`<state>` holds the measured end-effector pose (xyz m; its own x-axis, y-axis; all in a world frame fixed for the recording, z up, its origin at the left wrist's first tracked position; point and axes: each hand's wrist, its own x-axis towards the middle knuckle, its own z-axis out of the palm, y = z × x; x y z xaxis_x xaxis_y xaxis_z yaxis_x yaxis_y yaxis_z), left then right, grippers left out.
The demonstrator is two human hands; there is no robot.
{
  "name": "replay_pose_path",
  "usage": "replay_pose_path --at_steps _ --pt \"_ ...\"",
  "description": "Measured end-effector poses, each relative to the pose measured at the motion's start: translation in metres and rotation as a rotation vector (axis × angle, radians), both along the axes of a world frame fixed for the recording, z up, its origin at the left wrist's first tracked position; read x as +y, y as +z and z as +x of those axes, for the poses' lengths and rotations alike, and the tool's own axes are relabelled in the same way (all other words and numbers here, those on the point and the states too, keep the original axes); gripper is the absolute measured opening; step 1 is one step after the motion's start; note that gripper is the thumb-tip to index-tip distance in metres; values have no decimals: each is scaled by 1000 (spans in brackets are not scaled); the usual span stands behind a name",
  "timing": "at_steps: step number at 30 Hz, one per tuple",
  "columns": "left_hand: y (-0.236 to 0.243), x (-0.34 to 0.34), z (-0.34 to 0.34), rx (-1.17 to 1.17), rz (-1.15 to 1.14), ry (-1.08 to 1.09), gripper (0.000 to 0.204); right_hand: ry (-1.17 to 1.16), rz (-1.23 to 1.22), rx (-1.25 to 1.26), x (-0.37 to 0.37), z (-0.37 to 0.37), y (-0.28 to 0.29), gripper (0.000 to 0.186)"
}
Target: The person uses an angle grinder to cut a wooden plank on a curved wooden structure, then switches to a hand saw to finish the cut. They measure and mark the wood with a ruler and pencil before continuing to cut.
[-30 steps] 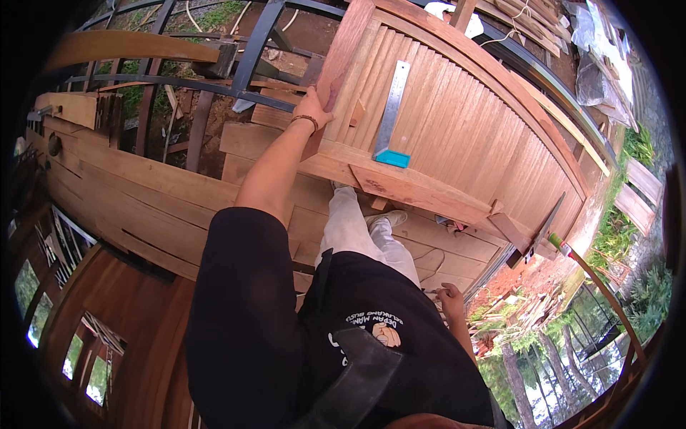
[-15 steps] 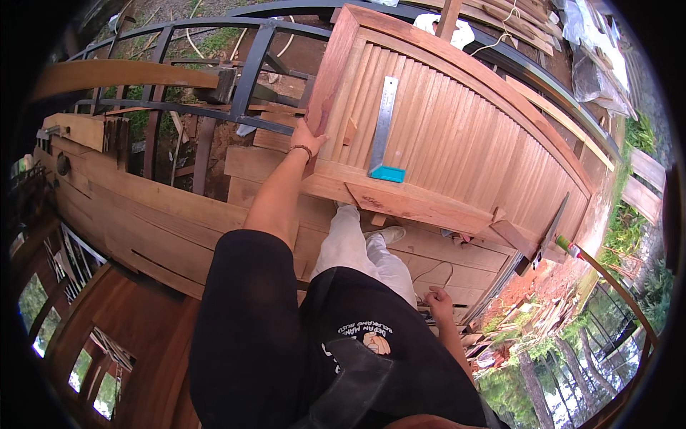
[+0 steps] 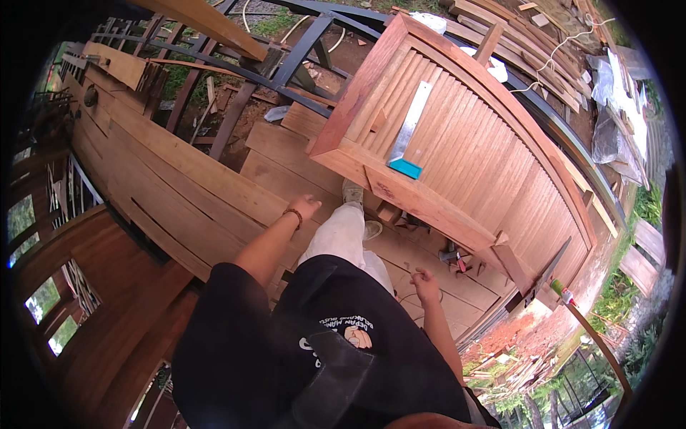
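My left hand (image 3: 306, 206) hangs over the plank deck, below and left of the louvred wooden panel (image 3: 464, 136), its fingers loosely bent and holding nothing. My right hand (image 3: 425, 284) hangs by my right hip, also empty with loosely curled fingers, below the panel's near rail (image 3: 436, 207). A metal try square (image 3: 414, 118) with a teal stock lies on the slats. A hand saw (image 3: 550, 261) rests across the panel's right end. Short wood pieces (image 3: 507, 261) sit at that corner.
The plank deck (image 3: 279, 164) runs under my feet. A black metal frame (image 3: 300, 57) lies beyond, with lumber stacks (image 3: 529, 50) and plastic sheeting (image 3: 614, 121). Some tools (image 3: 457, 259) lie under the panel. A long plank run (image 3: 164, 179) extends to the left.
My left hand has released the panel's left rail and come down toward my body. My feet have stepped, and the view has shifted.
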<state>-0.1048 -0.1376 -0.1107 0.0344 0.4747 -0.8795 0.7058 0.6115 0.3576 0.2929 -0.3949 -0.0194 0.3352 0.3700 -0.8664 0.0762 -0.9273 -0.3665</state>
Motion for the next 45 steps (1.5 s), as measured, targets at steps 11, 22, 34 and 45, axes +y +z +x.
replay_pose_path --at_steps 11,22,34,45 --pt "0 -32 -23 -188 -129 682 45 440 199 -221 104 -38 -6 35" --pt "-43 70 13 -496 -79 1107 38 367 812 -670 514 -119 -107 79" --pt "-38 79 -10 -463 -145 999 30 313 812 -891 557 -159 -146 89" --pt "-41 79 -18 -483 -141 898 28 266 738 -872 561 -164 -136 89"
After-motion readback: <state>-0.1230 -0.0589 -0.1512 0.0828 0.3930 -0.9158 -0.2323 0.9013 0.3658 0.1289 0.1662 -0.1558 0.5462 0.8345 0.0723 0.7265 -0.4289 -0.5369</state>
